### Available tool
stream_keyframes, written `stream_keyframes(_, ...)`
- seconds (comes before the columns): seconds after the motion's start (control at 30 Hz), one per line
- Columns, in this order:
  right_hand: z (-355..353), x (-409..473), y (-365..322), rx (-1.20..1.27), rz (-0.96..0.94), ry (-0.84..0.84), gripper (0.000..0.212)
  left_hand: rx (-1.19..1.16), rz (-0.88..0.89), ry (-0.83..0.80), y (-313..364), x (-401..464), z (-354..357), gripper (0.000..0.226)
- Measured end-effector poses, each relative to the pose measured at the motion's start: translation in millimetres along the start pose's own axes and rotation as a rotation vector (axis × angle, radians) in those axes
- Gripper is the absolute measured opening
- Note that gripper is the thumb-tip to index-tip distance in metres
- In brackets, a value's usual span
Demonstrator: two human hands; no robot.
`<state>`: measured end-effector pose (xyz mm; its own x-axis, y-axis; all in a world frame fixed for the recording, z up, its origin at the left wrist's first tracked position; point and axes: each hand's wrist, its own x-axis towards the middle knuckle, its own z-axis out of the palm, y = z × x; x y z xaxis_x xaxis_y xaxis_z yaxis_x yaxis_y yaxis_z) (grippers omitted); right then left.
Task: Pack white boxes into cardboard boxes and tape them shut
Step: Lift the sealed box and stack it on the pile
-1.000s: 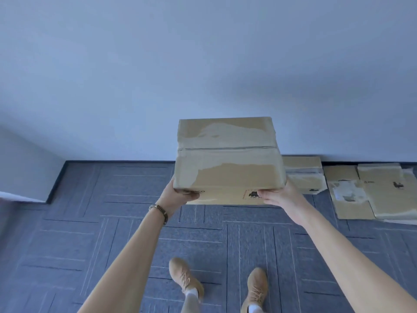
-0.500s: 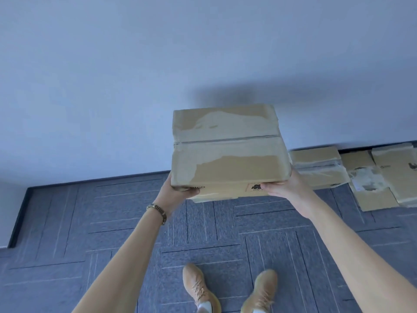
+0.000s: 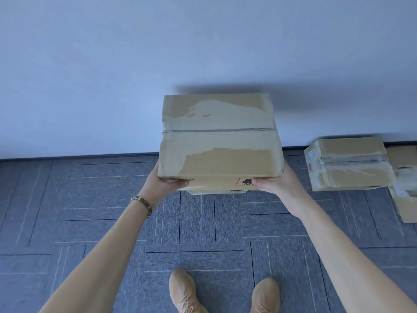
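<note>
Brown taped-shut cardboard box (image 3: 220,141) held above grey carpet floor (image 3: 112,222), left hand (image 3: 164,188) and right hand (image 3: 276,188) gripping its near corners; another taped box (image 3: 347,163) by the wall, so at least two look done.

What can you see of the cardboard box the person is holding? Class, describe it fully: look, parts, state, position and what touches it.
The held cardboard box is brown corrugated card, scuffed, with pale patches where the surface has peeled. Its top flaps are closed, meeting at a taped seam across the middle. The near side carries small dark print. It is held level in the air before a white wall, above grey carpet. The left hand and right hand grip its lower near corners, thumbs on the near side.
</note>
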<state>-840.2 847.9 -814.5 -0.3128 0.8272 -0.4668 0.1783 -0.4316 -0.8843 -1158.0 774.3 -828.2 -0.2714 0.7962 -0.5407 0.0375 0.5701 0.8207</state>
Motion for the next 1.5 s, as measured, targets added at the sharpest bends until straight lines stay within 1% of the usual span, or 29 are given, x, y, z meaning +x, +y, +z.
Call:
stream_keyframes(0.2, -2, 52, 72, -0.019, 0.027, 0.023, 0.07, 0.01, 0.007, 0.008, -59, 55, 13, 0.063)
stream_keyframes(0.37, -5, 94, 115, -0.037, 0.027, 0.017, 0.071, 0.041, 0.026, -0.009, -91, 101, 24, 0.067)
stream_keyframes(0.57, -8, 132, 160, -0.061, -0.003, 0.04, 0.083, 0.023, 0.056, 0.005, -137, 134, 37, 0.07)
stream_keyframes(0.8, -4, 148, 198, -0.056, 0.027, -0.006, 0.078, 0.06, 0.038, 0.027, -170, 153, 41, 0.067)
stream_keyframes(0.97, 2, 151, 211, -0.051, 0.027, 0.025, 0.081, 0.06, 0.027, 0.055, -184, 161, 41, 0.067)
stream_keyframes(1.1, 2, 154, 217, -0.092, 0.037, 0.029, 0.086, 0.08, 0.031, 0.076, -196, 164, 45, 0.065)
stream_keyframes(1.23, 3, 157, 217, -0.131, 0.057, 0.04, 0.084, 0.081, 0.004, 0.077, -205, 168, 45, 0.063)
stream_keyframes(1.43, 6, 151, 206, -0.217, 0.105, 0.08, 0.091, 0.151, -0.069, 0.045, -194, 166, 44, 0.067)
stream_keyframes(1.5, 5, 148, 198, -0.259, 0.132, 0.082, 0.092, 0.197, -0.12, 0.045, -188, 162, 42, 0.063)
